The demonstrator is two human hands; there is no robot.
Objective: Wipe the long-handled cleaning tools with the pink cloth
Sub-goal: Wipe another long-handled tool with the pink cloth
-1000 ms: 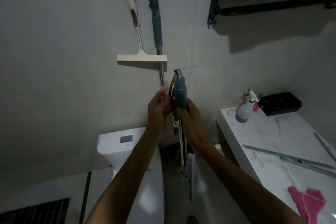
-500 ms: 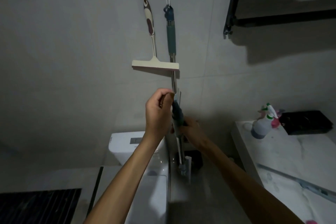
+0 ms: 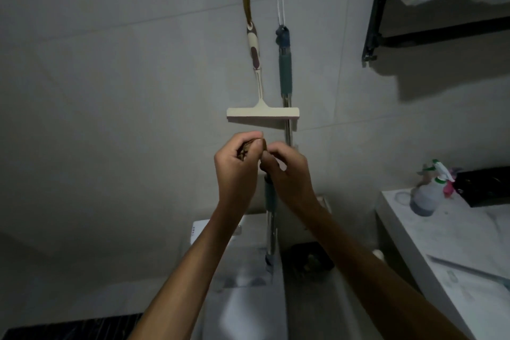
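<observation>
Teal-sleeved tool (image 3: pixel 270 196), judged light, stiff, slick; I saw left hand (image 3: pixel 238 167) pinching its brown loop (image 3: pixel 249 148); right hand (image 3: pixel 287 174) clasped the upper handle.

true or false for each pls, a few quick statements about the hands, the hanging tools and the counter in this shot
1. Both hands hold the top end of a long-handled tool. True: the left hand grips a brown loop at its top, and the right hand grips the handle.
2. The squeegee lies on the counter. False: it hangs on the wall from a hook.
3. A spray bottle stands on the counter. True.
4. The right hand holds a pink cloth. False: no cloth is in either hand.
5. A teal-handled tool hangs beside the squeegee. True.
</observation>
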